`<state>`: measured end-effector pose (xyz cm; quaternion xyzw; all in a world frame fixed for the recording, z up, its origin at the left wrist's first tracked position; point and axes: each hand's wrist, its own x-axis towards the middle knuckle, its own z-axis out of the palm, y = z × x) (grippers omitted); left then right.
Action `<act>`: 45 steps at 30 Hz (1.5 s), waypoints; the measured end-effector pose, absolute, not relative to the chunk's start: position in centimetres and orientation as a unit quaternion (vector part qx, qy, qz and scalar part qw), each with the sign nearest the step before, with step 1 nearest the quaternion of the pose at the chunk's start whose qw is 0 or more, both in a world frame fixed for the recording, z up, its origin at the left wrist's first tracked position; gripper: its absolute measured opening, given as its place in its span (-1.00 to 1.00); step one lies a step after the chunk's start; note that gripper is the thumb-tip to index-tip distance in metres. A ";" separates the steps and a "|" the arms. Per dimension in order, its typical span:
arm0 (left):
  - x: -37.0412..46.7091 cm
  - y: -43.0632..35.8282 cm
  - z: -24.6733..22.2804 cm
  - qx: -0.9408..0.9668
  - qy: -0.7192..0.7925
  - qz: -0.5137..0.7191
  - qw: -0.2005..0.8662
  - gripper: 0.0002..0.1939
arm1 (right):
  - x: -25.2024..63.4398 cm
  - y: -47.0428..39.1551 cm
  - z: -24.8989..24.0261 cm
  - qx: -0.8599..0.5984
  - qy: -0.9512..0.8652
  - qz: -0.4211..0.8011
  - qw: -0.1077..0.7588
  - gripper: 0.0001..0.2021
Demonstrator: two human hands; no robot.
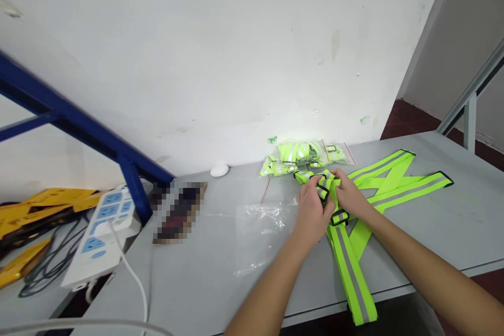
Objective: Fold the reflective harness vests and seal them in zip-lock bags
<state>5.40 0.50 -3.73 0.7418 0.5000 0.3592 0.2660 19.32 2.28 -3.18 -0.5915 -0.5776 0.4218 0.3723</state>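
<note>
A neon-yellow reflective harness (350, 265) with grey stripes is spread over the right part of the grey table. One strap hangs past the front edge, and others cross toward the right. My left hand (313, 207) is closed on a strap beside a black buckle (323, 192). Just to the right, my right hand (349, 192) has its fingers closed on the same bunch of webbing. Another black buckle (340, 217) shows below the hands. The fingers partly hide the gathered straps. Left of my hands lies a clear plastic bag (258, 239), flat on the table.
Bagged yellow straps (297, 153) lie against the white wall. A white oval object (219, 170) sits at the table's back. At left are a blurred-out flat item (181, 212), a power strip (104, 231) with a white cable, a blue metal frame (134, 189) and yellow items (35, 215).
</note>
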 end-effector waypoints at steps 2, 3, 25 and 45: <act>5.5 0.7 -3.8 0.751 0.505 0.341 0.253 -0.44 | 19.5 2.4 -3.4 -0.602 -0.613 0.363 0.360 -0.69; 5.5 0.7 -3.8 0.756 0.507 0.332 0.249 -0.41 | 19.6 2.4 -3.4 -0.610 -0.627 0.326 0.360 -0.68; 5.2 0.6 -4.2 0.696 0.513 0.389 0.318 -0.54 | 20.7 0.6 -0.1 -0.563 -0.780 0.176 0.208 -0.71; 4.5 0.7 -3.5 0.722 0.504 0.361 0.308 -0.71 | 21.8 0.4 0.2 -0.566 -0.735 0.286 0.240 -0.72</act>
